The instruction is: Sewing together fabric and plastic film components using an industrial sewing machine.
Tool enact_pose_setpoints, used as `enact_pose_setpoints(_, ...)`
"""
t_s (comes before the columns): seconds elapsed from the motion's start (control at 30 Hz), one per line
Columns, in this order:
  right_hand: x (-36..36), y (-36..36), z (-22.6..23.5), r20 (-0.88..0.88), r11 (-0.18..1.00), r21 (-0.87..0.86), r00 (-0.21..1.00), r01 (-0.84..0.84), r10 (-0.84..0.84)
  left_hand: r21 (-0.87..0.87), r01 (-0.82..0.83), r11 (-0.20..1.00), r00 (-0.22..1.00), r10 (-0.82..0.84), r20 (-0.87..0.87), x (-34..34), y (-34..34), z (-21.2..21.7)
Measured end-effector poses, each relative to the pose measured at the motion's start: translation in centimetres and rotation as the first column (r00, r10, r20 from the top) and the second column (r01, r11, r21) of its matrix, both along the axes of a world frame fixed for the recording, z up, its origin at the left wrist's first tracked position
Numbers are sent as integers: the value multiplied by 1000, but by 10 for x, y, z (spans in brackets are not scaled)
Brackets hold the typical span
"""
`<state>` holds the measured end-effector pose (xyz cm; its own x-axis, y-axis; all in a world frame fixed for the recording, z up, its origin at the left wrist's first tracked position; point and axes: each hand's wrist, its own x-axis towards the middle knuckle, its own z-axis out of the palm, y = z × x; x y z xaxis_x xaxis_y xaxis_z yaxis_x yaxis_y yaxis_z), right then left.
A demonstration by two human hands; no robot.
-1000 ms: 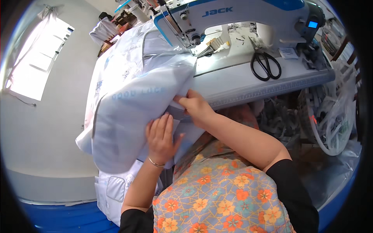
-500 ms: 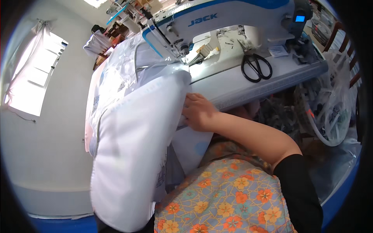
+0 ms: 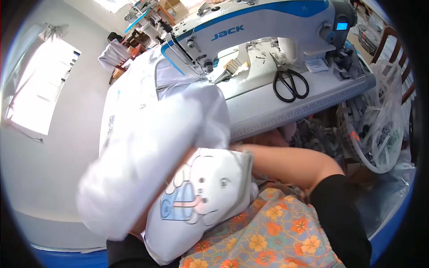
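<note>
Against the floral apron [image 3: 272, 228] lies a printed white cloth [image 3: 214, 192], a blurred plain fold [image 3: 147, 152] raised left of it; these largely hide both hands, so I cannot tell how the fingers stand. The step looks like turning the cloth, calling next for squaring its edge on the counter [image 3: 252, 103] below the sewing machine [image 3: 268, 24]

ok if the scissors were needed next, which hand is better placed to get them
Probably the right: the right forearm comes in below the black scissors, while the left forearm lies farther left, partly behind white fabric. Neither hand shows clearly.
</note>
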<state>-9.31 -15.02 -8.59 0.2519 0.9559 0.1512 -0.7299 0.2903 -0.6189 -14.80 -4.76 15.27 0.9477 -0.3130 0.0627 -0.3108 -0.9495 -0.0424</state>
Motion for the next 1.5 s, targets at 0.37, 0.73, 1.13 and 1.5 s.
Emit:
enact_pose_setpoints(0.37, 20, -61, 54, 138, 707, -488, 845, 512, -516, -248, 454, 856, 839, -504, -206, -37, -13, -81)
enact_pose_setpoints(0.73, 25, -47, 81, 402, 608, -657, 889, 447, -219, 274, 183, 944, 790, -307, 530, 74, 40, -42)
enact_pose_setpoints(1.13, 78, -103, 148, 744, 294, -572, 334, 766, 579, 7, 360, 933, 927, -357, -115, 43, 48, -113)
enact_pose_setpoints(1.5, 66, -55, 65, 910, 387, -109, -65, 916, 409, -156, 346, 925, 933, -321, 162, 119, 75, -149)
